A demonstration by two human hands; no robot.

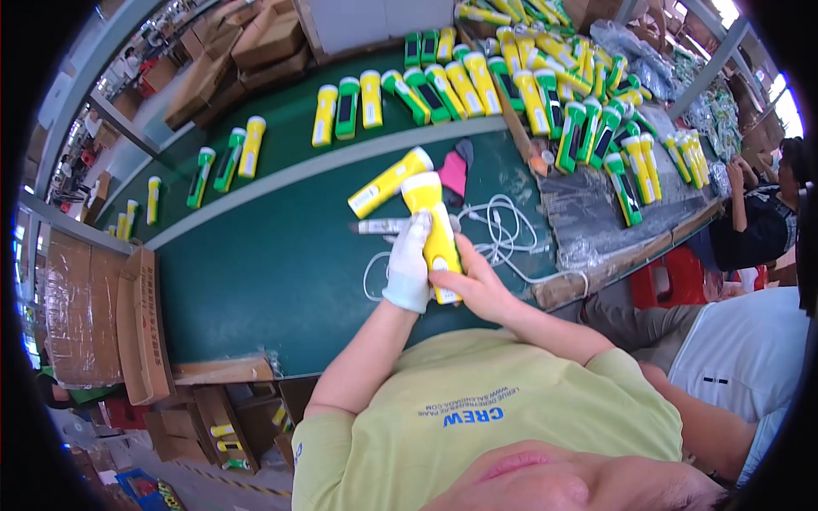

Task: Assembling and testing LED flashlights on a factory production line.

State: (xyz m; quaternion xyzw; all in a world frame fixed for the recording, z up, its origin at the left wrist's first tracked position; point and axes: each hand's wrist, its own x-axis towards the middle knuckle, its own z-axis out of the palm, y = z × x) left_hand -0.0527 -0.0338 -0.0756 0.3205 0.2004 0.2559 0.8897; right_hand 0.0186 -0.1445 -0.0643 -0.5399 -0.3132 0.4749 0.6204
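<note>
A yellow flashlight with a white head (432,228) is held between both my hands over the green tabletop. My left hand (410,266), in a white glove, grips it along its left side below the head. My bare right hand (479,283) wraps its lower end, thumb across the front. Just beyond lies a second yellow flashlight (385,186), on its side with its head to the upper right. A whitish, pen-like tool (381,226) lies behind my left hand. White cable (509,232) is coiled on the right, and a pink and grey cloth piece (457,175) rests farther back.
Yellow and green flashlights (347,108) stand in a row on the belt behind a grey rail (341,156). More are heaped at the right (588,128). A cardboard box (141,324) sits at the left edge. Another person (750,204) sits at the far right.
</note>
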